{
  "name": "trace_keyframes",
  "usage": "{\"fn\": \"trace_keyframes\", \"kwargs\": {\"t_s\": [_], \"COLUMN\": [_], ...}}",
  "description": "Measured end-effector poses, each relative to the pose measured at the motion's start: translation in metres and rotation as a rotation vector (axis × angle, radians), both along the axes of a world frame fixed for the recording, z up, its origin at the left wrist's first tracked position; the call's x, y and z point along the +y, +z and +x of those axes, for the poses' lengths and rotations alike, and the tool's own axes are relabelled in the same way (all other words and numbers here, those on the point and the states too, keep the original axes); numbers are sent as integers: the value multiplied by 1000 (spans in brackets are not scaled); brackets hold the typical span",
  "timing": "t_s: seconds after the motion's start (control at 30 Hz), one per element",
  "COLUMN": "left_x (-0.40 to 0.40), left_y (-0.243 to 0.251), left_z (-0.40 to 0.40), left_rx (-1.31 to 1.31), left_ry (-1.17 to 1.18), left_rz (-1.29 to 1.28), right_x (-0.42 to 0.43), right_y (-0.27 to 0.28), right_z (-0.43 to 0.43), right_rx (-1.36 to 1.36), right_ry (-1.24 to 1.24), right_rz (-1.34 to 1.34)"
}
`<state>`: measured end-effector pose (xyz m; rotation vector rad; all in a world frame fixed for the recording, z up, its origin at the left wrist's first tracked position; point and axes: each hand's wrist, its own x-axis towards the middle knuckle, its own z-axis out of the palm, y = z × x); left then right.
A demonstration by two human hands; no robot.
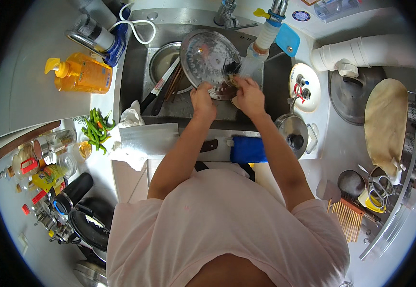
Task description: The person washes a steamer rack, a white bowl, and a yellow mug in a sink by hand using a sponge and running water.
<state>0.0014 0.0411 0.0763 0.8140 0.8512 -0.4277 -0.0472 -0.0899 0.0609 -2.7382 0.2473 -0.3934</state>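
Observation:
My left hand [203,101] grips the lower rim of a round metal pot lid [208,57], tilted above the stainless steel sink [168,114]. At the lid's right side, my right hand [250,94] holds a small scrubber [232,79] against its surface, close to the dark knob. Water runs beside it from a faucet filter hose [262,43]. Behind the lid, to the left, a metal basin [157,64] sits in the sink, with a knife [163,80] and brown chopsticks [174,83] lying across its edge. My fingers partly hide the scrubber.
A cleaver [150,138] lies along the sink's front edge beside a blue cloth [247,149]. Green chillies [96,129] and an orange soap bottle [86,73] are at left. A decorated plate [310,95], a small glass lid [288,129] and a large lid [351,97] stand at right.

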Motion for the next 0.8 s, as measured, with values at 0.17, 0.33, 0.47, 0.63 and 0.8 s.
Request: {"fn": "trace_keyframes", "kwargs": {"t_s": [0.17, 0.33, 0.47, 0.63, 0.8], "left_x": [5, 0, -1, -1, 7], "left_y": [-26, -24, -14, -24, -36], "left_z": [2, 0, 1, 0, 6], "left_rx": [11, -47, -24, -10, 3], "left_ry": [-46, -62, -60, 29, -38], "left_rz": [33, 1, 14, -23, 22], "right_x": [-17, 13, 11, 18, 19], "right_y": [13, 19, 15, 13, 4], "right_z": [-5, 3, 9, -1, -16], "right_rx": [87, -81, 9, 76, 86], "right_ry": [-82, 236, 110, 95, 86], "right_rz": [54, -186, -261, -113, -6]}}
